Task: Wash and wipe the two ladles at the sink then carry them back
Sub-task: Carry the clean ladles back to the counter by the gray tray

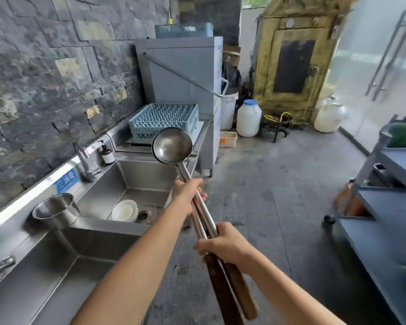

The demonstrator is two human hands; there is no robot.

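Two long steel ladles (172,146) with dark wooden handles are held together as a bundle, bowls stacked and raised in front of me. My left hand (188,195) grips the steel shafts higher up. Lower down, my right hand (225,245) grips them where steel meets wood. The bowls hang over the right edge of the steel double sink (99,233), which runs along the stone wall on my left. A tap (86,164) stands behind the far basin.
White bowls (124,211) lie in the far basin. A steel pot (55,208) sits on the sink's divider. A blue dish rack (164,120) and dishwasher (185,73) stand beyond. A grey trolley (384,207) is at the right, open concrete floor between.
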